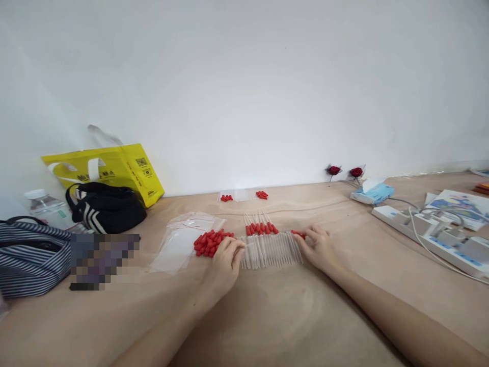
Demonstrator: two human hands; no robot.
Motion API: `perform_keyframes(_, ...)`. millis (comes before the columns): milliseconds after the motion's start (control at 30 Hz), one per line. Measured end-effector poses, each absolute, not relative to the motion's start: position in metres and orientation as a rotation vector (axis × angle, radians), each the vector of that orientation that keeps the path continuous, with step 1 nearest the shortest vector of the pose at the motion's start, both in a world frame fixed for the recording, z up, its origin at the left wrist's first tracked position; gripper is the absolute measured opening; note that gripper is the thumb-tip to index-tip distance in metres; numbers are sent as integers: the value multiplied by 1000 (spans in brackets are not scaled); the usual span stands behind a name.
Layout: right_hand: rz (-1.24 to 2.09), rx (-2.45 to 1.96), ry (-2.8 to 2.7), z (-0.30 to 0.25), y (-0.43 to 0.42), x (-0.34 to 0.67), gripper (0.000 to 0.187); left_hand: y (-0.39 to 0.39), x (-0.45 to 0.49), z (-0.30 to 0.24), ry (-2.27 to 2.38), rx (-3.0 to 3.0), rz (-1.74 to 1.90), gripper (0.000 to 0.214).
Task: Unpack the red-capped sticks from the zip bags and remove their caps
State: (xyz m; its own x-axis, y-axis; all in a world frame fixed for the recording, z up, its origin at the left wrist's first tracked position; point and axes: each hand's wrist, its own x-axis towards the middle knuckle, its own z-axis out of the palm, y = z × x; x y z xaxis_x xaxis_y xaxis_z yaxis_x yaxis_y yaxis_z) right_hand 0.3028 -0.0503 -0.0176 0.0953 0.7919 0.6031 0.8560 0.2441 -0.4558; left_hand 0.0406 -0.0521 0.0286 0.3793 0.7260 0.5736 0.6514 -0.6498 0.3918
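Note:
A row of thin clear tubes point(273, 250) lies side by side on the table, pointing away from me. Just beyond it, several tubes fitted with red bulb-shaped caps point(262, 229) lie together. My left hand point(228, 255) is closed in a pinch at the left end of the row; what its fingers hold, if anything, is too small to make out. A heap of loose red caps point(208, 243) sits right beside that hand, partly covered by it. At the row's right end, my right hand point(318, 247) pinches a red cap point(298, 234) between thumb and fingers.
Clear plastic bags point(173, 244) lie left of the heap; small bags with red caps point(226, 198) rest by the wall. Bags and a bottle crowd the left: a yellow bag point(114, 171), a black pouch point(118, 209). A power strip point(431, 242) and tissue pack point(372, 193) stand right.

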Motion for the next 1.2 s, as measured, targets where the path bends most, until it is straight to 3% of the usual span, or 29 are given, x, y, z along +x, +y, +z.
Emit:
perform_keyframes(233,43,-1951,-1561,-14,-27,319,26,-13,76,46,1487,2168,747,9)
perform_keyframes(733,55,-1962,-1771,9,1,280,24,-15,134,30,1687,2400,387,23)
perform_keyframes(1067,193,-2090,-1814,17,8,257,28,-20,106,31,1649,2487,584,12)
perform_keyframes(1200,228,-2108,-1804,15,11,257,27,-29,61,21,1453,2643,947,6)
